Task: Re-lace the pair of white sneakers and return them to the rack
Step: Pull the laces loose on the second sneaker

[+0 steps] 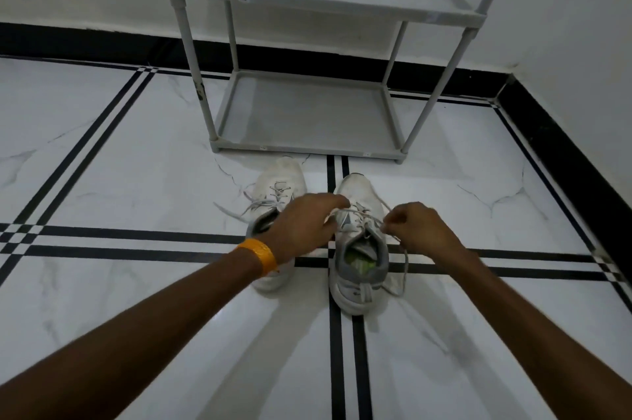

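Two white sneakers stand side by side on the floor, toes pointing at the rack. On the left sneaker [282,185] the laces lie loose, trailing to the left. Over the right sneaker [359,269] both my hands work: my left hand [304,223], with an orange wristband, pinches one end of the lace [355,212] at the left of the tongue. My right hand [415,226] pinches the other end of the same lace at the right. My left forearm hides the left sneaker's heel.
A grey two-shelf rack [307,146] stands just beyond the sneakers, against a white wall with a black skirting. Both shelves hold nothing. The white marble floor [136,163] with black stripes spreads all around. A wall corner closes the right side.
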`<state>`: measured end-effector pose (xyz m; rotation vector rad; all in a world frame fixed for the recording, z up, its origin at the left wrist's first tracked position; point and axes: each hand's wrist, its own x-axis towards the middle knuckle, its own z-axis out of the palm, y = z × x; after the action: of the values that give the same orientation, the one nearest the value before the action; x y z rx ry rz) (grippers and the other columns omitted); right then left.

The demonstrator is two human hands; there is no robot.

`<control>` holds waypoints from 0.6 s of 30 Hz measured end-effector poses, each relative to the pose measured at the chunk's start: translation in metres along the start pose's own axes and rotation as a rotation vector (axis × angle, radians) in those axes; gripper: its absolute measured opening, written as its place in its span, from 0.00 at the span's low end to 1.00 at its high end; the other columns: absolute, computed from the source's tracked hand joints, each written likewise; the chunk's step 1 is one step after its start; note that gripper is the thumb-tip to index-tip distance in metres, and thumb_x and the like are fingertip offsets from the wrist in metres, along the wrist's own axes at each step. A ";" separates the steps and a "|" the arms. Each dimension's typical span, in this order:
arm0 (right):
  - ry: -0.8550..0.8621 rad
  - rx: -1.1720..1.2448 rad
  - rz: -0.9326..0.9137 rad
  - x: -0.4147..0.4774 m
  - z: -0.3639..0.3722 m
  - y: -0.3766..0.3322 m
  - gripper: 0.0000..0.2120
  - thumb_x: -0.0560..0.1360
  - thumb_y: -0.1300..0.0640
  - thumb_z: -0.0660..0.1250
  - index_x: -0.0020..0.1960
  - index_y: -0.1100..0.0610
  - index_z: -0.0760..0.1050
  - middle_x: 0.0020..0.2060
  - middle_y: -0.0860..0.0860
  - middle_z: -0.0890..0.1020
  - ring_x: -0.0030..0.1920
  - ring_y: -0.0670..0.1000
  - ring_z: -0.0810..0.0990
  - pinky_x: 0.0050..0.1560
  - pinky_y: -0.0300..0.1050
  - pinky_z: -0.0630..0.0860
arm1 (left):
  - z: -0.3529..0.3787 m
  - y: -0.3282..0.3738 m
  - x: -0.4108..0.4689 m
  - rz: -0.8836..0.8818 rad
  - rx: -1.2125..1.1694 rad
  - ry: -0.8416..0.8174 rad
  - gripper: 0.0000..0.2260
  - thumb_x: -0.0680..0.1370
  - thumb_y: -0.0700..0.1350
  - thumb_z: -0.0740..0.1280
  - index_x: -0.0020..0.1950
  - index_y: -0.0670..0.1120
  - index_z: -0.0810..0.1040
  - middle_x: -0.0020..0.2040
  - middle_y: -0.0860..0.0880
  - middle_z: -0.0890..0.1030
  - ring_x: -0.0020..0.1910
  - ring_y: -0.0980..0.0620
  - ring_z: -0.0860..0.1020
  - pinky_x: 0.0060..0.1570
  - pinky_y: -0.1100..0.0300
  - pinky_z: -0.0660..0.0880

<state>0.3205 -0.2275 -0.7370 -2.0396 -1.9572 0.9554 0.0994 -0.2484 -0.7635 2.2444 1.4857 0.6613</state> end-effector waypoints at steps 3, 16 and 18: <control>-0.065 -0.010 0.013 -0.005 0.008 0.006 0.05 0.74 0.59 0.70 0.45 0.61 0.82 0.40 0.56 0.85 0.32 0.50 0.82 0.31 0.39 0.77 | 0.028 0.010 0.010 0.046 0.013 -0.169 0.13 0.77 0.44 0.65 0.60 0.49 0.79 0.58 0.47 0.82 0.56 0.46 0.79 0.55 0.52 0.77; 0.050 0.177 0.046 -0.009 0.047 -0.012 0.05 0.79 0.60 0.64 0.53 0.60 0.73 0.46 0.57 0.80 0.39 0.58 0.85 0.39 0.53 0.84 | 0.044 0.013 0.004 0.002 0.116 -0.144 0.09 0.77 0.39 0.62 0.57 0.41 0.71 0.54 0.41 0.75 0.47 0.39 0.76 0.40 0.54 0.66; 0.055 0.227 0.046 -0.011 0.050 -0.012 0.04 0.79 0.61 0.64 0.52 0.61 0.74 0.44 0.56 0.79 0.36 0.55 0.85 0.36 0.47 0.84 | 0.042 0.012 0.002 0.014 0.101 -0.165 0.06 0.77 0.38 0.63 0.53 0.41 0.71 0.51 0.41 0.75 0.46 0.40 0.76 0.41 0.53 0.67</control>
<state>0.2842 -0.2519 -0.7660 -1.9686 -1.6958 1.0657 0.1323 -0.2532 -0.7913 2.3234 1.4535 0.4019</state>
